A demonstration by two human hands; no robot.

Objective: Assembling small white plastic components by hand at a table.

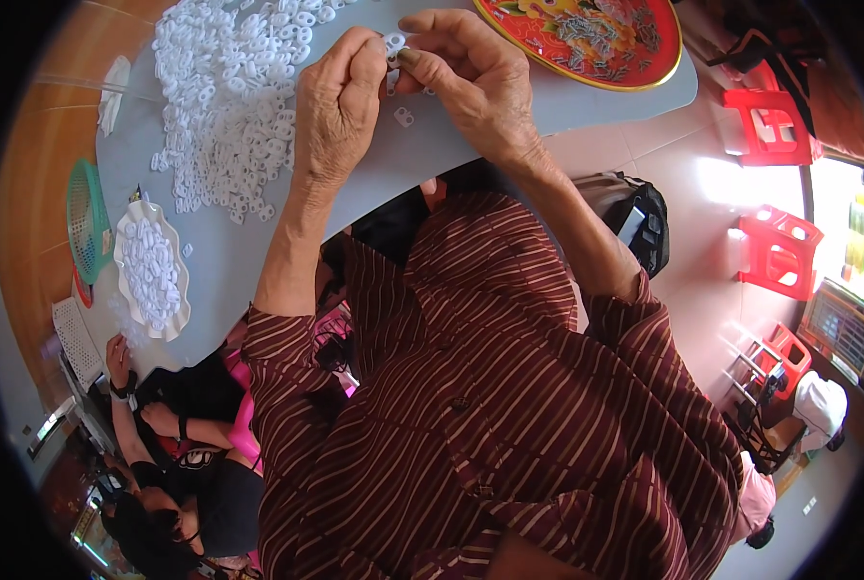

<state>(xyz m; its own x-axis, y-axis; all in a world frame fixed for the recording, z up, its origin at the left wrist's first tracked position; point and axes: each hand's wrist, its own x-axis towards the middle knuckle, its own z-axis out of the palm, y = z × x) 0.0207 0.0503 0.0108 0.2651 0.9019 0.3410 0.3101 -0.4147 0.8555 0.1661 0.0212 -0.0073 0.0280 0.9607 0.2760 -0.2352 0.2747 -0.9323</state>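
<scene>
Pinching small white two-holed plastic piece above grey table: left hand closed on it, right hand curled beside it, grip unclear from here. Light pinch, holes uncovered, works best.

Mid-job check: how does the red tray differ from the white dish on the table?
Pattern: the red tray has a floral print; the white dish looks plain.
Edge: the tray has a smooth gold rim, the dish a wavy one.
Contents: the tray holds thin grey pieces, the dish small white pieces.
Place: the tray lies beside the right hand, the dish far off to the left.
Shared: both hold many loose parts on the grey table.
</scene>
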